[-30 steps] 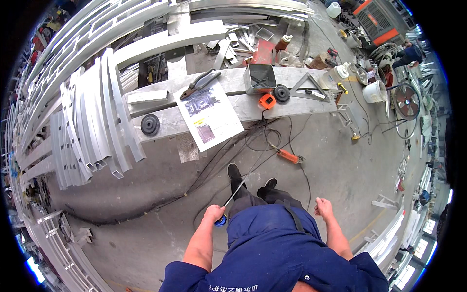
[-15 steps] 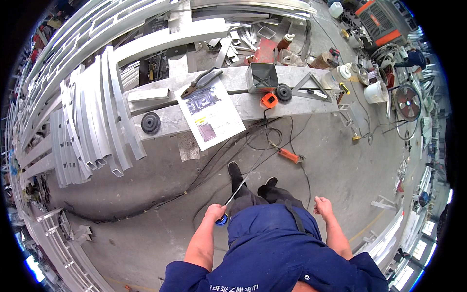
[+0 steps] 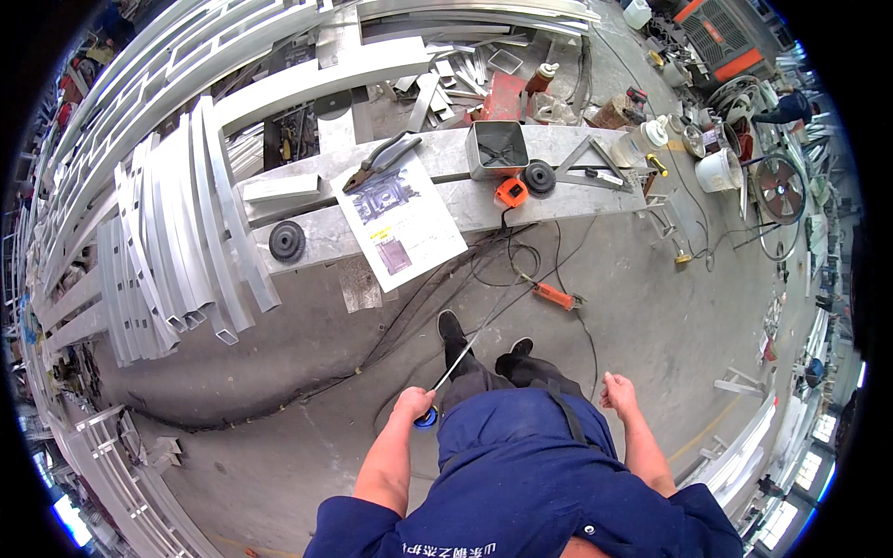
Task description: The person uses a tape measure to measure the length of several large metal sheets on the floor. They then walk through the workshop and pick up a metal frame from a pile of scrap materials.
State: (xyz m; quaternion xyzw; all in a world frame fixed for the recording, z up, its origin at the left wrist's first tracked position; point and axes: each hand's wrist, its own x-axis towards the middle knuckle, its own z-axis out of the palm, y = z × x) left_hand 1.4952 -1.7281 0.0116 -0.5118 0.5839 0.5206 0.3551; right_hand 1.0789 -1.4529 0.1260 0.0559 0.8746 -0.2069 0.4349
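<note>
My left hand (image 3: 412, 404) is closed round one end of a long thin metal rod (image 3: 478, 332). The rod slants up and to the right, in front of my shoes. Just below that hand a blue round thing (image 3: 426, 418) shows; I cannot tell whether it belongs to the rod. On my right side, my right hand (image 3: 618, 391) hangs with its fingers curled in, and nothing shows in it. An orange-handled power tool (image 3: 556, 297) lies on the floor beyond my feet, the closest tool to the rod's far end.
Across the front runs a metal bench (image 3: 423, 206) bearing a printed sheet (image 3: 409, 237), pliers (image 3: 381, 160), a square tin (image 3: 497, 149), an orange tape measure (image 3: 511, 192) and black discs (image 3: 287, 241). Metal tubes (image 3: 191, 232) jut out at left. Cables (image 3: 279, 404) cross the floor. A fan (image 3: 779, 190) stands right.
</note>
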